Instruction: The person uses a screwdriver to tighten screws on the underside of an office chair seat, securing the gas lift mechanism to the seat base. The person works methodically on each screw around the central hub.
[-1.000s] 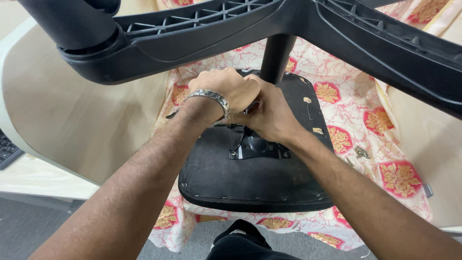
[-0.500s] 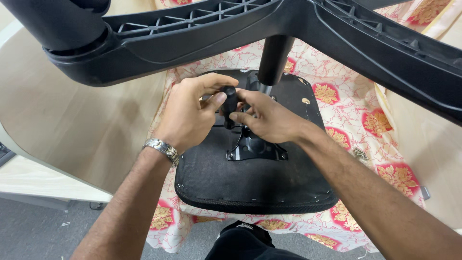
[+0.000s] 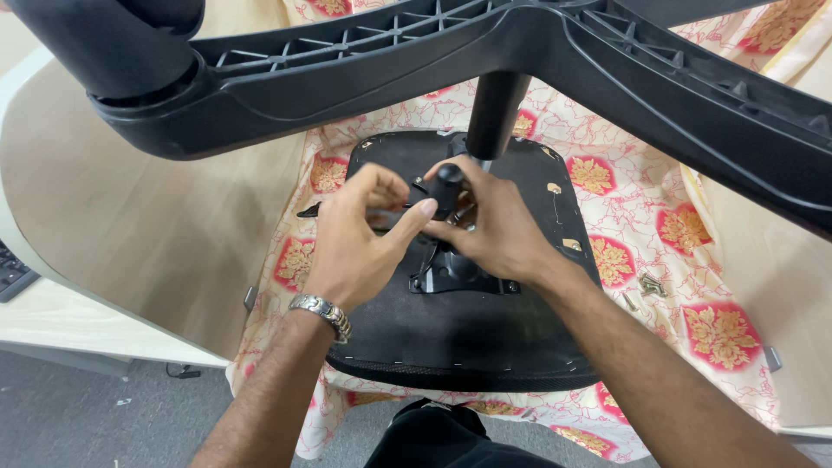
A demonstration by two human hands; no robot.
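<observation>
Round black plastic knob (image 3: 448,186) under upturned black chair seat (image 3: 459,347): left hand (image 3: 360,243) and right hand (image 3: 494,234) both clamped on it, apparently adjusting; next needs firm twisting grip.

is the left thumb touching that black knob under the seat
Touching. The head view shows the left hand with its thumb tip pressed against the side of the black knob, no gap between them.
</observation>
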